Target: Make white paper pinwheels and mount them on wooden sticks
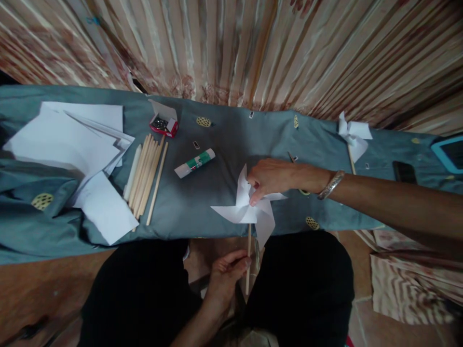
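Black-trousered legs nearest; white paper pinwheel ahead, over their gap; right hand, nearly closed, pinches its centre; left hand, closed, grips the wooden stick lower down; step, presumably: fixing pinwheel to stick; next calls for steady alignment.

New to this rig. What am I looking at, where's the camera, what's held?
No machine here: two bare hands, one picture, from a camera worn on the person's head, looking forward and down. The left hand holds the stick of a white paper pinwheel; the right hand touches the pinwheel's middle. On the green-grey cloth lie paper sheets, loose sticks, a small open box, a green-and-white tube and another pinwheel.
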Action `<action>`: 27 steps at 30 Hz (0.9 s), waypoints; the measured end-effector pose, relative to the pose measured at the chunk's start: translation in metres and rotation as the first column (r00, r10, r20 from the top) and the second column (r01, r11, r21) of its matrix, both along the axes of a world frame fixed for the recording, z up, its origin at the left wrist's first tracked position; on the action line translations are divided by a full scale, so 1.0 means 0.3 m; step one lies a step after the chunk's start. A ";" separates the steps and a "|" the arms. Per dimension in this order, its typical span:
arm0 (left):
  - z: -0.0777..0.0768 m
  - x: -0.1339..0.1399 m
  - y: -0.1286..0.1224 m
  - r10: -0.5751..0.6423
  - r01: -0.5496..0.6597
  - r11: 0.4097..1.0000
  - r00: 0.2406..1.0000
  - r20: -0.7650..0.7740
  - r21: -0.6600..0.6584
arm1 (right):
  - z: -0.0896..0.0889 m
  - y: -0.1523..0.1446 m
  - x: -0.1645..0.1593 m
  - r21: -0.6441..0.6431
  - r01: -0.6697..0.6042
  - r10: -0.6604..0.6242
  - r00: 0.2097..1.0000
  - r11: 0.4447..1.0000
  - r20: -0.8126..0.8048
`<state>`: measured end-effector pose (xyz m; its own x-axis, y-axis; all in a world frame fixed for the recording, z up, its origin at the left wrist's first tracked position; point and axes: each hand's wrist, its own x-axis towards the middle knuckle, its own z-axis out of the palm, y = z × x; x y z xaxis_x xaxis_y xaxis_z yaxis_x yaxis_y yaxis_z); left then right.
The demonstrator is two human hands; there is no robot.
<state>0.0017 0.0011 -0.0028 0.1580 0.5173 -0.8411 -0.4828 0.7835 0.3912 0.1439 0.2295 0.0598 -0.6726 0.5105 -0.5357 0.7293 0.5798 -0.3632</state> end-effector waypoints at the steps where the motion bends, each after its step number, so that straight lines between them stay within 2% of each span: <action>1: 0.002 0.001 0.003 -0.003 0.003 1.000 1.000 0.024 -0.013 | -0.003 0.002 -0.001 -0.012 0.001 -0.001 1.000 1.000 -0.006; 3: 0.006 0.004 0.008 -0.007 0.010 0.999 0.997 0.074 -0.041 | -0.006 0.004 -0.005 -0.029 -0.012 0.012 1.000 1.000 0.011; 8: 0.006 0.008 0.017 -0.086 0.085 0.996 0.988 0.125 0.016 | 0.007 -0.008 -0.019 -0.048 -0.082 0.084 0.995 0.995 0.045; 13: 0.004 0.008 0.018 -0.127 0.124 0.992 0.975 0.182 0.030 | 0.011 -0.021 -0.035 -0.108 -0.051 0.048 0.998 0.993 -0.030; 21: -0.005 0.011 0.011 -0.150 0.146 0.989 0.974 0.168 0.039 | 0.019 -0.011 -0.053 -0.303 -0.037 0.011 0.996 0.952 -0.086; 27: -0.016 -0.008 0.001 -0.217 0.203 0.970 0.971 0.099 0.134 | 0.025 -0.014 -0.058 -0.315 -0.093 0.086 0.996 0.945 -0.036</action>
<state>-0.0008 0.0013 -0.0076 0.3637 0.5596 -0.7447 -0.3585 0.8219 0.4426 0.1265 0.2254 0.0673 -0.7208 0.2548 -0.6447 0.6699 0.4952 -0.5532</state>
